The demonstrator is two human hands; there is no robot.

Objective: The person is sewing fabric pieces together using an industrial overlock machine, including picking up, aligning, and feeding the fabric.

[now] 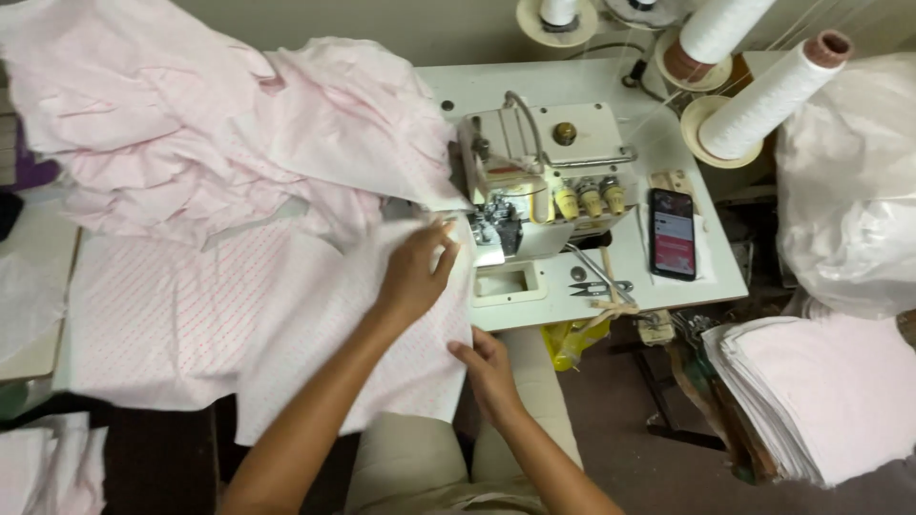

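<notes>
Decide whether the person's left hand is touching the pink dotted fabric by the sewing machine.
Touching. The head view shows the left hand lying flat on the pink dotted fabric, fingers pressed onto it just left of the sewing machine.
</notes>
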